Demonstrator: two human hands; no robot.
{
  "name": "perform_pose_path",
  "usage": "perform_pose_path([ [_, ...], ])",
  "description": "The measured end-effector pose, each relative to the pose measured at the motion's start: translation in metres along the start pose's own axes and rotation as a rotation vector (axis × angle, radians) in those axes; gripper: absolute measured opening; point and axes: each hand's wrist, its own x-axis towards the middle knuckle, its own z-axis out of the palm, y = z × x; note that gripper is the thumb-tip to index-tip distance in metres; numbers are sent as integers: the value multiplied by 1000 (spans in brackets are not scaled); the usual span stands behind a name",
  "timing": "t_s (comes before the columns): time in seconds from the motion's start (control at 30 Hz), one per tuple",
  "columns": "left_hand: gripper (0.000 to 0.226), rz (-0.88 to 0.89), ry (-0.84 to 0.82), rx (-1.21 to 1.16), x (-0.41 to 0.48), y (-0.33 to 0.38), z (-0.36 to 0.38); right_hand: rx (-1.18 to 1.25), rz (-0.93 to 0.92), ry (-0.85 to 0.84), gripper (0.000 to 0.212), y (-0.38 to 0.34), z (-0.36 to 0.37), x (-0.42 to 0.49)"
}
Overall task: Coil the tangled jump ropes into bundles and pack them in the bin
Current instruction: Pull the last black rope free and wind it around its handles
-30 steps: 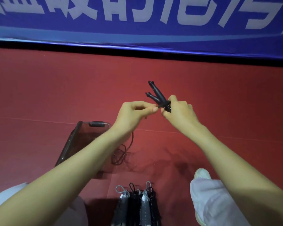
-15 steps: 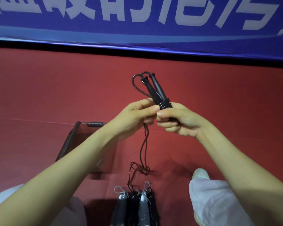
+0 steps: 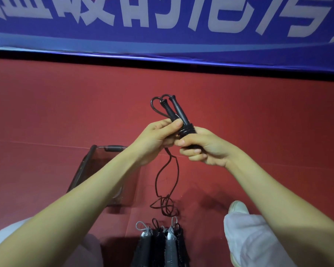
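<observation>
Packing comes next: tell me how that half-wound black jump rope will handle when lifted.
The black jump rope is probably floppy: its tail hangs in curves and kinks on the floor. Its handles look stiff, standing straight above the right hand. The wraps may slip loose if the left hand lets go.

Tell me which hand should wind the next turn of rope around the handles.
Probably left: the left hand holds the loose rope beside the coils, while the right hand grips the handles.
</observation>
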Motion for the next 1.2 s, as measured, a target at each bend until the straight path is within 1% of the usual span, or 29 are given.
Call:
perform_pose_path([
  [0.1, 16, 22, -18, 10, -3, 4, 2, 30, 12, -78, 22, -1, 0, -3],
  [0.23, 17, 9, -50, -71, -6, 7, 0, 17, 14, -144, 24, -2, 0, -4],
  [0.33, 16, 36, -69, -79, -5, 7, -3, 36, 9, -188, 28, -1, 3, -4],
  [0.43, 23, 55, -118, -94, -2, 4, -10, 63, 19, -264, 27, 1, 4, -3],
  [0.5, 19, 53, -163, -102, -3, 5, -11, 128, 45, -289, 29, 2, 4, -4],
  [0.57, 10, 44, -176, -90, -3, 8, -12, 212, 72, -329, 35, 4, 3, -5],
  [0.67, 17, 32, -144, -78, -4, 9, -12, 274, 69, -424, 36, 7, 3, -6],
  [0.73, 16, 59, -150, -73, -5, 9, -12, 292, 58, -471, 32, 9, 3, -4],
  [0.83, 12, 67, -140, -115, -3, 7, -13, 529, 100, -572, 29, 12, -1, 2],
  [0.87, 12, 60, -117, -125, -2, 6, -13, 581, 114, -567, 29, 12, -3, 4],
  [0.9, 11, 56, -98, -125, -1, 5, -12, 559, 103, -532, 28, 12, -4, 6],
  [0.97, 11, 52, -54, -95, 1, 3, -13, 343, 70, -379, 25, 7, -3, 6],
  [1.07, 24, 18, 35, -30, 4, 0, -18, -11, 37, -59, 30, 0, 0, 6],
  [1.13, 22, -1, 89, -17, 6, -2, -19, -169, 7, 83, 38, -1, 5, 8],
  [1.2, 13, -2, 120, -18, 8, -2, -19, -170, -33, 171, 53, 2, 12, 12],
])
